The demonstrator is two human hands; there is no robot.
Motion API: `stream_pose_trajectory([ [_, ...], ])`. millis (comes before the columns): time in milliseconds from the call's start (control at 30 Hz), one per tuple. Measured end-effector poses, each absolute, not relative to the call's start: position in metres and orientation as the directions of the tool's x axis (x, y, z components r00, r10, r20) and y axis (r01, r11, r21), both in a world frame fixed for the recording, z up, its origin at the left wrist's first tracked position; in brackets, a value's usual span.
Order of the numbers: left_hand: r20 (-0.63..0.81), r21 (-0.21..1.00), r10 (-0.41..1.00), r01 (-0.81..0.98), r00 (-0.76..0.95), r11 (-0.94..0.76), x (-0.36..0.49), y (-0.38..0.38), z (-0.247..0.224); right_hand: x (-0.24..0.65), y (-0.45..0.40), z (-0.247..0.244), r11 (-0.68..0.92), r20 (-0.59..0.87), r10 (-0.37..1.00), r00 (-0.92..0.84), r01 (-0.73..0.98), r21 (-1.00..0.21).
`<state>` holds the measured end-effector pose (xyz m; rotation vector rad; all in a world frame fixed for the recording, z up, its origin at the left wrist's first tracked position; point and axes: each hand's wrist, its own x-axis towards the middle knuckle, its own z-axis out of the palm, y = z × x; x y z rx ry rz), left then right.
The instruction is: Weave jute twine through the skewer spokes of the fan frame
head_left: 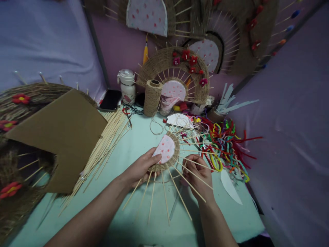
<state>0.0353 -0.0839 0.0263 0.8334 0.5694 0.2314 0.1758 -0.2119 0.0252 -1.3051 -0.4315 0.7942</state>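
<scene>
A half-round woven piece [166, 150] has a white face with red dots, a twine border and thin sticks fanning outward. My left hand [144, 164] is closed on its left edge, with the thumb on the dotted face. At the right, among the sticks, my right hand [197, 173] has its fingers pinched together near a strand of twine. The strand runs across the lower sticks toward my left hand. A twine spool [153, 98] stands upright behind the piece.
Loose sticks [108, 140] and a brown cardboard sheet [61, 137] lie left. Colourful pipe cleaners [228, 144], scissors [207, 156] and a white cutout [230, 187] are right. Behind are a bottle [127, 87], a phone [110, 100] and a finished woven fan [154, 65].
</scene>
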Motion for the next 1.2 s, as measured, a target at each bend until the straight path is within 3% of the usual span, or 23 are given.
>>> stream_pose_trajectory([
  [533, -0.4, 0.737, 0.425, 0.009, 0.812, 0.676, 0.035, -0.083, 0.029, 0.181, -0.211, 0.032, 0.13, -0.183, 0.702, 0.689, -0.376, -0.917],
  [767, -0.351, 0.668, 0.414, -0.085, 0.84, 0.739, 0.037, -0.083, 0.031, 0.19, -0.216, 0.036, 0.102, -0.25, 0.796, 0.552, -0.528, -0.843],
  [1033, -0.5, 0.606, 0.438, -0.06, 0.747, 0.793, 0.037, -0.083, 0.021, 0.187, -0.217, 0.034, 0.052, -0.251, 0.852, 0.459, -0.551, -0.833],
  [1200, -0.502, 0.585, 0.392, -0.031, 0.771, 0.811, 0.036, -0.08, 0.02, 0.187, -0.214, 0.033, 0.033, -0.299, 0.817, 0.493, -0.557, -0.83],
])
